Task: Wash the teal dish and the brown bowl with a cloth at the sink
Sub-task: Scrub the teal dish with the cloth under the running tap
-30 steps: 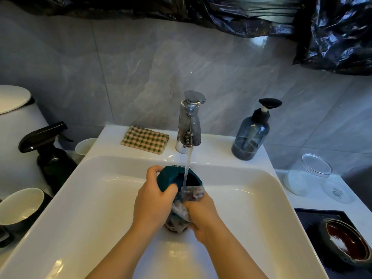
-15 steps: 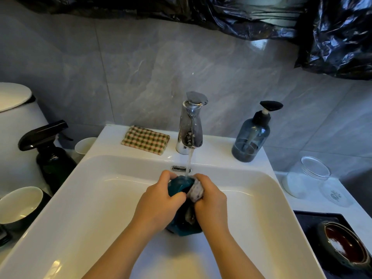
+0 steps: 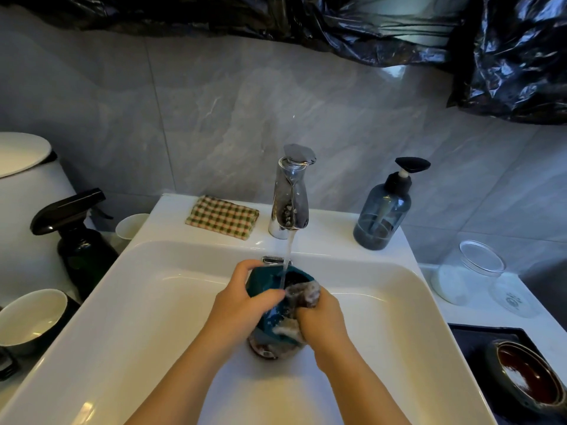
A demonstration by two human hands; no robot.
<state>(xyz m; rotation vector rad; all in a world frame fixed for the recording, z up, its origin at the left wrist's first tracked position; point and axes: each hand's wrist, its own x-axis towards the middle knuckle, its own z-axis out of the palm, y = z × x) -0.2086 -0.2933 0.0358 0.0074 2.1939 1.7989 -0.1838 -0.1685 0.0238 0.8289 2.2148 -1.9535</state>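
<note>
Over the sink point(image 3: 153, 302), under the running tap point(image 3: 291, 194), the left hand point(image 3: 242, 311) grips the teal dish point(image 3: 260, 279) by its rim; the right hand point(image 3: 322, 320) clutches a bunched cloth point(image 3: 303, 294) against it. Bare basin lies either side. The brown bowl point(image 3: 527, 372) sits well apart, far right.

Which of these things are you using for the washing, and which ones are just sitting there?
In the job: teal dish, gripped by the left hand; grey cloth in the right hand; running tap; sink; brown bowl, waiting on the right.

Just lying about: checked cloth, soap bottle, spray bottle, white bowl, glass jar.
</note>
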